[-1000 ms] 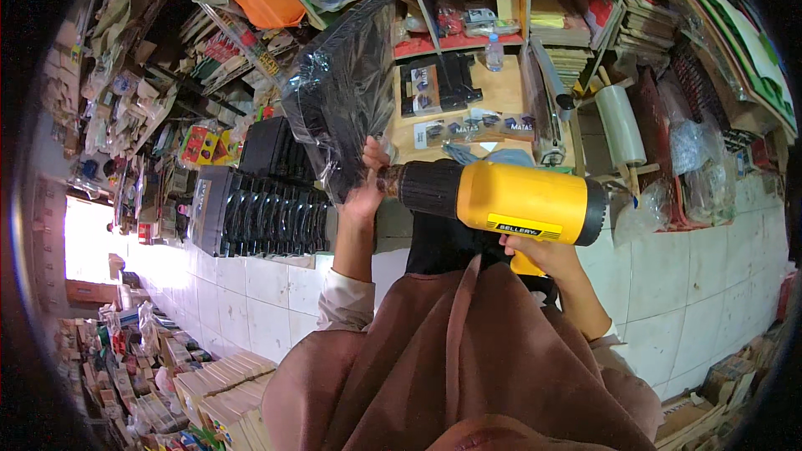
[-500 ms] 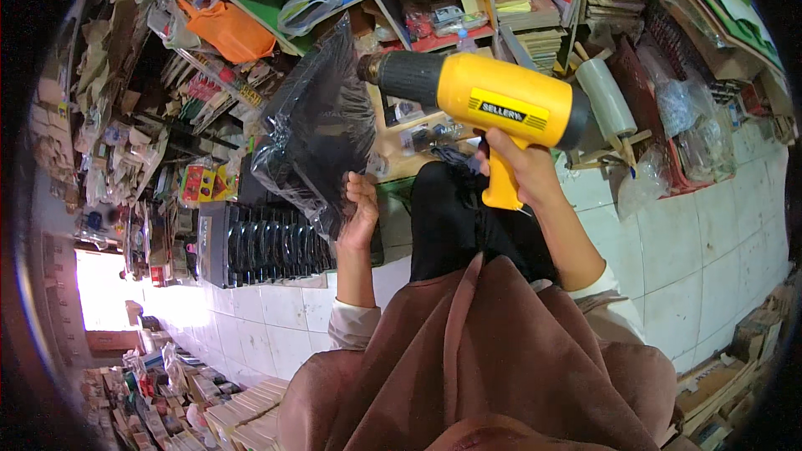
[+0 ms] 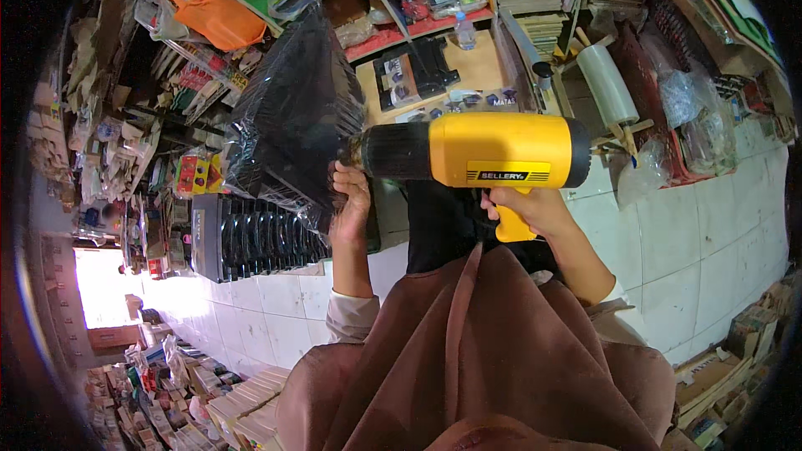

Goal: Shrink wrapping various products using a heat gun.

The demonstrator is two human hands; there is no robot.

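My right hand is closed round the grip of a yellow and black heat gun, held level with its nozzle pointing left. My left hand grips the near right edge of a large black flat-sided item wrapped in clear plastic film. The wrapped item stands tilted up, and its film looks shiny and creased. Close above my left fingers, the nozzle faces the item's right side; whether it touches the film I cannot tell.
Beyond my hands, a wooden table bears a black plastic part and a small bottle. A stack of black ribbed pieces lies at left. At right stand a film roll and a red crate on white floor tiles.
The heat gun has come down nearer to me, its nozzle now just above my left fingers. The wrapped item has shifted slightly left and turned its broad side more into view.
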